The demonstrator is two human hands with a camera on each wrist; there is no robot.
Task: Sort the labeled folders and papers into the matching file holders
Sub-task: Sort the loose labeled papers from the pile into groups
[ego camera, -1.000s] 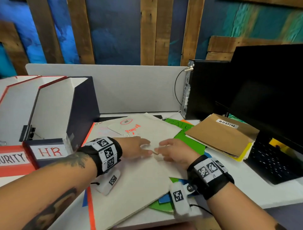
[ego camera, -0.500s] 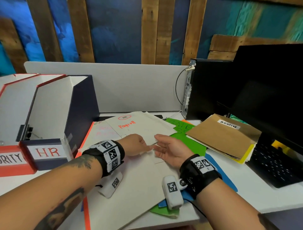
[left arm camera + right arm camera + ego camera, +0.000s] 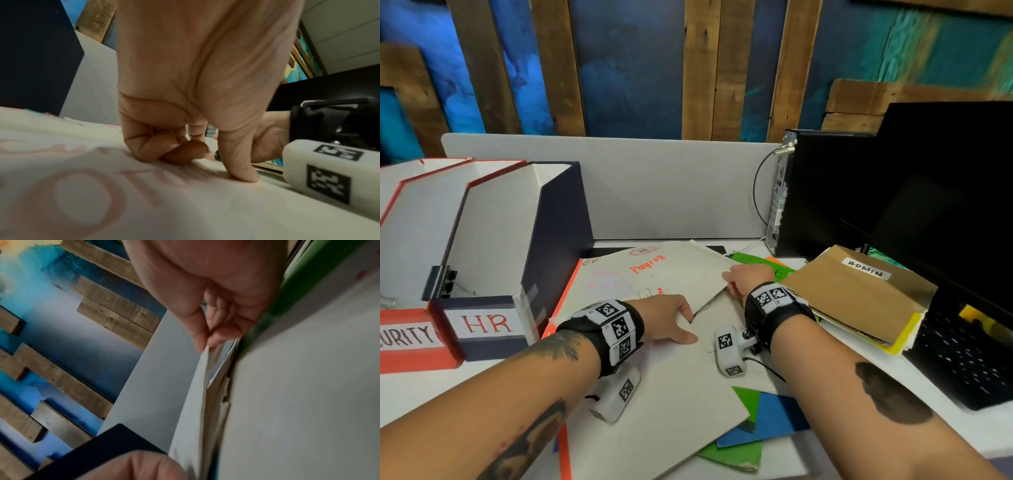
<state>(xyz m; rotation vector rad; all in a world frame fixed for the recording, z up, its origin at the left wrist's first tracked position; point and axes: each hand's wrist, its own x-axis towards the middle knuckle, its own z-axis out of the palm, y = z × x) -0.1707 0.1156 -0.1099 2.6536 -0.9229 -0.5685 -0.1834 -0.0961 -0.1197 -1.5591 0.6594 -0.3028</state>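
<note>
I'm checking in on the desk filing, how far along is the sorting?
Barely begun: the HR file holder looks empty. In hand: the right hand pinches the Payroll paper marked HR, and the left hand presses the sheet beneath. Left: the ADMIN folder and the green and blue folders.

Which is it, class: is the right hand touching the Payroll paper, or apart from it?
Touching. The right wrist view shows the right hand pinching the edge of the Payroll paper between thumb and fingers.
</note>
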